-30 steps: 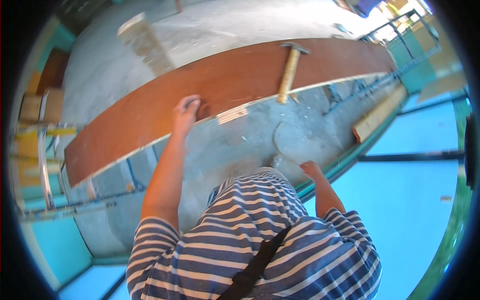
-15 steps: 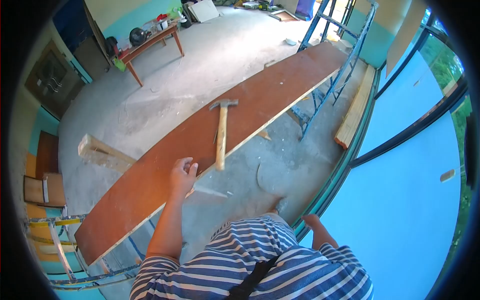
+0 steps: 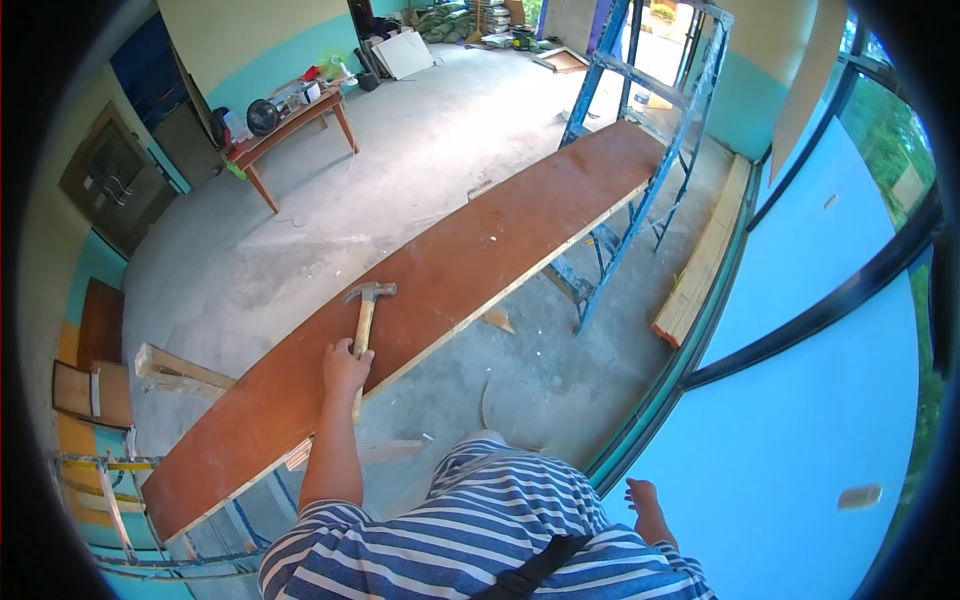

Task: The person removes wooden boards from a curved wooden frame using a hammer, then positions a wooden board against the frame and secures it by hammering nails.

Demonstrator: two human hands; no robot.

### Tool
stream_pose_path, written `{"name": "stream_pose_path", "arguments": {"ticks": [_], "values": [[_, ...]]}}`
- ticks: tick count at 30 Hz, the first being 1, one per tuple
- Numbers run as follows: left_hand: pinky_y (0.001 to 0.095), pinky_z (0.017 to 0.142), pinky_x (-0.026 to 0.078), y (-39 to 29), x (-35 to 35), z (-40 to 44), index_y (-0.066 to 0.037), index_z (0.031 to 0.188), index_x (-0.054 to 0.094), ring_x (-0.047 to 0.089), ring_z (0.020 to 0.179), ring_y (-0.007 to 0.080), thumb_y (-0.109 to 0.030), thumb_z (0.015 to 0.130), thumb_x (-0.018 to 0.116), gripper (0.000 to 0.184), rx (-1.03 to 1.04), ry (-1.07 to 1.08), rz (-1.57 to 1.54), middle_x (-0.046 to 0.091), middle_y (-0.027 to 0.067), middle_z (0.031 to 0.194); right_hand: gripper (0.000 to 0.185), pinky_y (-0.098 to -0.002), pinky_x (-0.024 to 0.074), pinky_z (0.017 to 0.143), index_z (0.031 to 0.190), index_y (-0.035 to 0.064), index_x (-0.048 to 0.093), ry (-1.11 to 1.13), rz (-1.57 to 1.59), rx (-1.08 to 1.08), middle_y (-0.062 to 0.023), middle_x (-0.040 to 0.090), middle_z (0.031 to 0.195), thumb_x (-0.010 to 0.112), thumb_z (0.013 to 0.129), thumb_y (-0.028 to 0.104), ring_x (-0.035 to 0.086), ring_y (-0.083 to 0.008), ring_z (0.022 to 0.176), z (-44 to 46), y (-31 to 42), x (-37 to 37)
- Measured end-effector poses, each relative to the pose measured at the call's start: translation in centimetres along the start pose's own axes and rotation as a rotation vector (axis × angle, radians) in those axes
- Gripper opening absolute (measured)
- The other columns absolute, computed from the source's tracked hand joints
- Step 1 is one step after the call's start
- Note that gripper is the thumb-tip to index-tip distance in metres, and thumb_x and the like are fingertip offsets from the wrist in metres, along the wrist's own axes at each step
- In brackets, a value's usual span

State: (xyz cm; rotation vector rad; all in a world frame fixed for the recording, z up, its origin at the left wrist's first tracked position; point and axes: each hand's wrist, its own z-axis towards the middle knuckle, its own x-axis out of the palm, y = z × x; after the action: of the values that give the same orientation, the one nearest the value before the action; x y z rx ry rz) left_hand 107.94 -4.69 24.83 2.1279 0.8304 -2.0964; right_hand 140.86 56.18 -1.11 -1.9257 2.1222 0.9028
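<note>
A long reddish-brown board (image 3: 450, 265) spans the view like a raised plank. On it lies a claw hammer (image 3: 366, 318), its metal head toward the far edge and its wooden handle crossing the near edge. My left hand (image 3: 346, 370) is on the handle with its fingers curled round it. Low on the right, beside the blue panel (image 3: 780, 440), my right hand (image 3: 641, 492) hangs with its fingers apart and nothing in it.
A blue stepladder (image 3: 625, 230) stands at the board's far end, and another metal frame (image 3: 110, 505) at its near end. Timber (image 3: 705, 260) lies along the window side. A wooden post (image 3: 185, 372) is left of the board. A cluttered table (image 3: 290, 125) stands farther back.
My left hand has come from the bare board onto the hammer's handle and closed on it. The view has shifted, showing more of the room. My right hand stays low at the right.
</note>
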Motion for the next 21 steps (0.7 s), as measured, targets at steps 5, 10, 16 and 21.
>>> {"name": "stream_pose_path", "arguments": {"ticks": [5,10,16,21], "values": [[0.0445,0.095,0.051,-1.9,0.8,2.7,-0.001,0.124,0.060,0.063,0.110,0.0371,-0.027,0.080,0.077,0.054,-0.078,0.066,-0.012,0.063,0.0224,0.120,0.047,-0.0486,0.0546,0.072,0.120,-0.0008,0.062,0.036,0.060,0.036,-0.0170,0.068,0.107,0.067,0.092,0.036,0.068,-0.0324,0.089,2.7,3.9,-2.4],[0.0464,0.090,0.053,-3.9,-0.5,4.6,0.000,0.117,0.061,0.067,0.104,0.0393,-0.018,0.077,0.073,0.045,-0.131,0.115,-0.018,0.069,0.0241,0.109,0.050,-0.0520,0.0537,0.077,0.126,-0.0002,0.059,0.079,0.019,0.043,-0.0186,0.067,0.115,0.064,0.093,0.037,0.068,-0.0346,0.097,7.2,8.7,-4.3],[0.0480,0.089,0.052,-8.8,-0.5,6.3,-0.001,0.112,0.060,0.065,0.105,0.0409,-0.013,0.078,0.063,0.036,-0.315,0.154,0.087,0.068,0.0243,0.111,0.042,-0.0491,0.0510,0.069,0.115,0.0021,0.061,0.087,-0.150,-0.105,-0.0148,0.066,0.095,0.060,0.094,0.039,0.066,-0.0306,0.082,9.9,18.9,-7.6],[0.0498,0.089,0.051,-12.2,0.7,7.5,-0.002,0.110,0.060,0.064,0.105,0.0418,-0.014,0.079,0.062,0.033,-0.328,0.128,0.016,0.067,0.0249,0.111,0.040,-0.0508,0.0490,0.075,0.093,0.0031,0.065,0.084,0.003,-0.067,-0.0123,0.067,0.082,0.058,0.095,0.042,0.066,-0.0280,0.082,16.8,27.3,-8.3]]}}
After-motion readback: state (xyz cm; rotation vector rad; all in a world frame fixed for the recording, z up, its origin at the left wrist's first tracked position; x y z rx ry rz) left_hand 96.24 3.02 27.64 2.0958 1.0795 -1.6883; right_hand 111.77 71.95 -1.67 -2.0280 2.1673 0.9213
